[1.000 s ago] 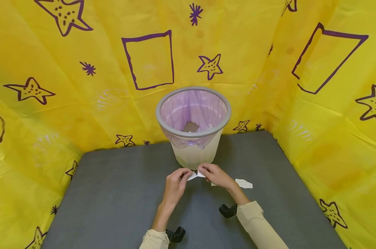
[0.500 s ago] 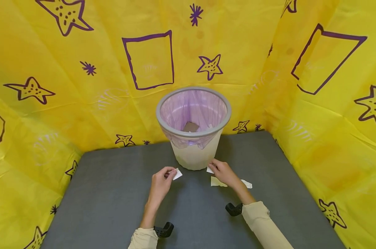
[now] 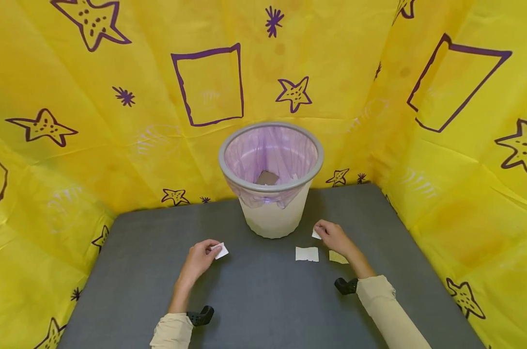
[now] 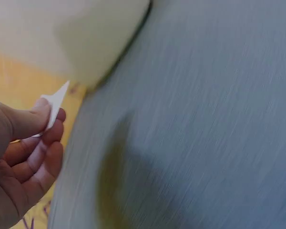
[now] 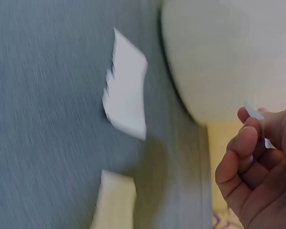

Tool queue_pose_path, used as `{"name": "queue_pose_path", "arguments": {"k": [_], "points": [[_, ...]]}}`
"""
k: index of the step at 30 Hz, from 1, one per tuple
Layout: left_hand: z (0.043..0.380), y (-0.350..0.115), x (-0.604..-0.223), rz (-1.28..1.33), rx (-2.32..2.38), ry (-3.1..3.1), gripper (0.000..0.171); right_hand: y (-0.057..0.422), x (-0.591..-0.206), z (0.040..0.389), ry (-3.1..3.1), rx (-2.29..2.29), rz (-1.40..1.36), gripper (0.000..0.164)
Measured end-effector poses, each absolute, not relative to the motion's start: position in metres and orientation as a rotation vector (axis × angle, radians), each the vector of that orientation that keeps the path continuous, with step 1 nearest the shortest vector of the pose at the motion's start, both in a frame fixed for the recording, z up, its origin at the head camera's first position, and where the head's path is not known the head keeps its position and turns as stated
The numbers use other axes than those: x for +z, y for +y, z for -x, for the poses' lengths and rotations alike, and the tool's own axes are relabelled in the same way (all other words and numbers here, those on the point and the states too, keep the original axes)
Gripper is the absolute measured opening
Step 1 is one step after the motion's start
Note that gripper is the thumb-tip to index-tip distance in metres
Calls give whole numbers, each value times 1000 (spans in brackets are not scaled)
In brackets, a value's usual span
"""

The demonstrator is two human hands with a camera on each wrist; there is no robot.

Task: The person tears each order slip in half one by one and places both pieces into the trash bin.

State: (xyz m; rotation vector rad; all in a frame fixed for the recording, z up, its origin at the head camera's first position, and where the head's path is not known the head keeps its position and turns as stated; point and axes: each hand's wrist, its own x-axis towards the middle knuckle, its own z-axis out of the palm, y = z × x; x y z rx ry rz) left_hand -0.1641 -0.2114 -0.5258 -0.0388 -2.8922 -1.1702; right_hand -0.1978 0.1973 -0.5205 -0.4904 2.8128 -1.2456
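Observation:
Between thumb and fingers my left hand (image 3: pixel 200 259) pinches a small white piece of paper (image 3: pixel 221 251), left of the bin. In the left wrist view that paper (image 4: pixel 57 106) stands edge-on above the curled fingers. My right hand (image 3: pixel 333 236) pinches another small piece of paper (image 3: pixel 316 234) beside the bin's base, on the right; most of it is hidden by the fingers in the right wrist view. Below the right hand, a white torn piece of paper (image 3: pixel 307 254) lies on the table, and a second torn piece (image 3: pixel 338 257) lies partly behind the right forearm.
A pale waste bin (image 3: pixel 274 218) with a grey rim and purple liner stands at the table's back. Inside it lie a brown piece (image 3: pixel 268 178) and white scraps. Yellow patterned cloth (image 3: pixel 150 97) rises behind and on both sides of the grey table (image 3: pixel 137 281).
My hands were together at the paper, then drew apart, left hand leftward and right hand rightward, each with a piece. The torn piece below the right hand has come into full view.

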Motion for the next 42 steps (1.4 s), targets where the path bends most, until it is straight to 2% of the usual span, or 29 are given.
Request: {"name": "queue_pose_path", "arguments": {"k": [6, 15, 23, 30, 36, 42], "points": [[171, -258, -516, 16, -1096, -3000, 23, 226, -515, 203, 2824, -1232, 407, 17], [186, -276, -495, 71, -1028, -3025, 25, 239, -502, 212, 2842, -1176, 458, 17], [214, -283, -435, 128, -947, -2972, 31, 246, -447, 239, 2904, -1174, 497, 19], [229, -289, -392, 210, -911, -3017, 38, 263, -416, 248, 2881, -1146, 550, 22], [237, -294, -343, 205, -962, -2936, 47, 268, -374, 254, 2879, -1241, 668, 19], [242, -294, -324, 192, -988, -2963, 54, 265, -348, 256, 2889, -1183, 681, 21]]}}
